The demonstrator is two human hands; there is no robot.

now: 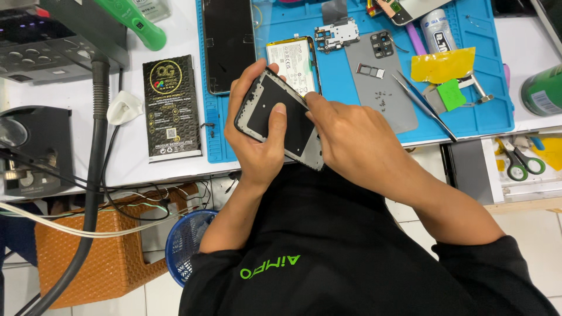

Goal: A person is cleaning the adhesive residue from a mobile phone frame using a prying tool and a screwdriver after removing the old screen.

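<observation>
Phone frame [281, 120] between both hands' grip.

We could not see the lower edge of the phone frame [281, 120], which lay hidden beneath the right hand [351, 140]. Above the frame, the battery [293, 61] was partly covered by fingertips. Right of the frame, the green can [543, 90] was cut off by the picture's edge, the screws [380, 99] too small to tell apart.
</observation>
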